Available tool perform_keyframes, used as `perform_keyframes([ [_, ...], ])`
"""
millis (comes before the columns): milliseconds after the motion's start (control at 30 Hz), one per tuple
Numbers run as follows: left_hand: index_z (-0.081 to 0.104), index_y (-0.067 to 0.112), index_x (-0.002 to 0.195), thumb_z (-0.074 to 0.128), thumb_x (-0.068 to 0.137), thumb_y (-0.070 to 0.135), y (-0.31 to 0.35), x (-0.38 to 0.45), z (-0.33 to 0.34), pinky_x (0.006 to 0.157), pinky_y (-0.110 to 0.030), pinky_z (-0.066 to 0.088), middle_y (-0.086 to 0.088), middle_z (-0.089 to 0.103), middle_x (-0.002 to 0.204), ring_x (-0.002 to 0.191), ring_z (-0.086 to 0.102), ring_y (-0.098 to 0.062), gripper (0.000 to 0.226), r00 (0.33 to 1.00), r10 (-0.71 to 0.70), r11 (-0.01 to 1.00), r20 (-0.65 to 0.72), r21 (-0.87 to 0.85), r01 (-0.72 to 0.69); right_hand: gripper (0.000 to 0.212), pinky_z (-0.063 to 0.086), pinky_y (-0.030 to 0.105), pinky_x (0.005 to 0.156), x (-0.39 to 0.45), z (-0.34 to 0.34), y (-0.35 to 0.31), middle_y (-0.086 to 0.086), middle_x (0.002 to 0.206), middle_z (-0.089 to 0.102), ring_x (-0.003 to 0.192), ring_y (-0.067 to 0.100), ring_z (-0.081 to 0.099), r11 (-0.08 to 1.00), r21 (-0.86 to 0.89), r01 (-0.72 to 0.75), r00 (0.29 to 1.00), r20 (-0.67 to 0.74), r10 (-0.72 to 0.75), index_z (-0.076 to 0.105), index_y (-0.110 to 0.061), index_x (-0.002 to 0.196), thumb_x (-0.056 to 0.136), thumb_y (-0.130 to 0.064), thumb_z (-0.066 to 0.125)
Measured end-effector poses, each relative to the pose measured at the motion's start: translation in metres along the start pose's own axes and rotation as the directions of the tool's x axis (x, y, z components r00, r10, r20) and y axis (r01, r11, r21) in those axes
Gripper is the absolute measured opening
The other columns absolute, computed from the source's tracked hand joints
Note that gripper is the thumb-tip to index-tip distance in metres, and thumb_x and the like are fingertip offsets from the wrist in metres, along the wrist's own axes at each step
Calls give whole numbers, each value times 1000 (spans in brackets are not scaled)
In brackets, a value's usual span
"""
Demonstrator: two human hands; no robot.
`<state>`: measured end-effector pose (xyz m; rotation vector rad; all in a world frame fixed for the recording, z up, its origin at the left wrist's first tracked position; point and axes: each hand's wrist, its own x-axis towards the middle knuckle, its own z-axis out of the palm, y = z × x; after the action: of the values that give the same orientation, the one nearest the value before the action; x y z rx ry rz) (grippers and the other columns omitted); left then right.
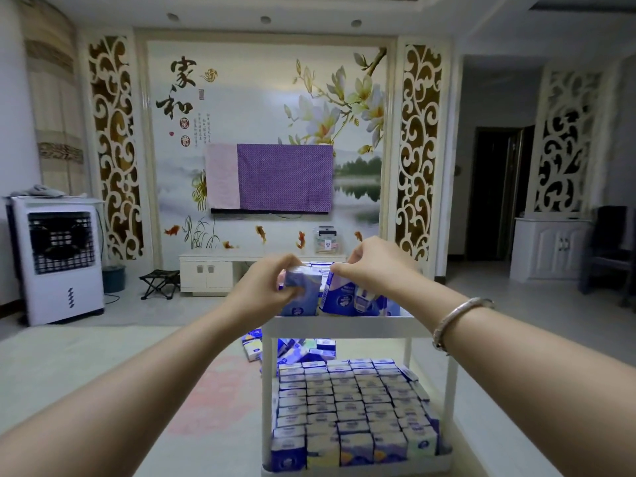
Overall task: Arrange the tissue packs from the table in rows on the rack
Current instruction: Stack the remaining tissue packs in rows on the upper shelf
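Note:
A white rack (344,324) stands in front of me. On its top shelf, my left hand (266,285) grips an upright blue-and-white tissue pack (303,287). Beside it, my right hand (373,266) pinches the top of a tilted tissue pack (340,294) that leans among other packs on that shelf. The lower shelf (358,468) holds several neat rows of tissue packs (351,404) standing upright. More loose tissue packs (253,347) lie on the table behind the rack's left post.
A light table top (103,366) spreads to the left of the rack. Beyond it are a white air cooler (56,259), a folding stool (160,284), a low TV cabinet (213,271) and a cloth-covered television (272,179) on the wall.

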<state>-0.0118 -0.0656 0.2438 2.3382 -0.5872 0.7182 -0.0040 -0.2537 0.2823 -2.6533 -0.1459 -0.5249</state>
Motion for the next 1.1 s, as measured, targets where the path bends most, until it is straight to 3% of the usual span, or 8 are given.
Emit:
perform_keyframes([
  [133,54,33,132,66,87,28,-9,-3,1,107,-34,34,2,45,146,139,31,-16,46,992,-46,957,114,291,11,42,59,41,72,2,8,-2,2,90,70,77,24,69,999,-25,-25,1000,-15,24,61,-19,93,82,-59,57],
  [333,39,41,141,46,94,50,-1,-3,-7,119,-49,1,13,22,157,148,0,-16,48,967,-88,846,239,531,-55,46,57,40,71,3,15,-12,4,91,70,80,25,68,998,-39,-51,995,-90,48,60,-19,99,81,-61,57],
  [400,40,38,142,50,92,51,7,0,-6,119,-49,6,14,33,152,147,11,-15,53,980,-61,913,192,407,-23,45,57,41,72,3,17,-16,4,90,70,80,26,68,998,-39,-58,993,-104,54,61,-19,99,82,-61,57],
  [500,56,30,128,69,83,37,20,8,0,102,-42,41,9,63,124,121,53,-14,47,996,-35,996,83,79,28,46,58,41,73,1,16,-17,5,86,69,77,26,68,997,-17,-77,994,-85,75,61,-18,97,82,-61,56],
  [600,56,25,125,74,78,20,28,13,7,87,-38,52,9,69,99,100,63,-14,50,995,-70,997,71,-23,72,45,59,42,73,-2,10,-13,3,77,69,71,24,69,996,44,-83,996,-31,85,63,-16,93,83,-59,57],
  [833,54,37,128,69,85,29,35,23,16,90,-35,43,8,69,98,102,52,-19,47,999,8,958,34,287,-17,33,53,22,49,-20,-18,0,5,72,63,56,10,64,947,309,-86,978,207,21,60,-6,101,83,-31,72],
  [967,57,34,123,65,87,34,30,18,16,80,-29,33,8,69,107,98,40,-15,37,1000,5,930,23,367,-13,28,58,32,76,-20,-37,25,16,104,68,94,23,68,843,486,-231,948,309,82,63,-5,98,80,-23,75],
  [1100,57,27,117,66,86,29,32,19,16,78,-26,32,5,63,118,110,47,-18,32,998,46,902,36,428,-57,12,55,25,64,-22,-42,43,12,98,66,82,14,64,775,553,-308,937,319,144,60,-9,93,87,-18,67],
])
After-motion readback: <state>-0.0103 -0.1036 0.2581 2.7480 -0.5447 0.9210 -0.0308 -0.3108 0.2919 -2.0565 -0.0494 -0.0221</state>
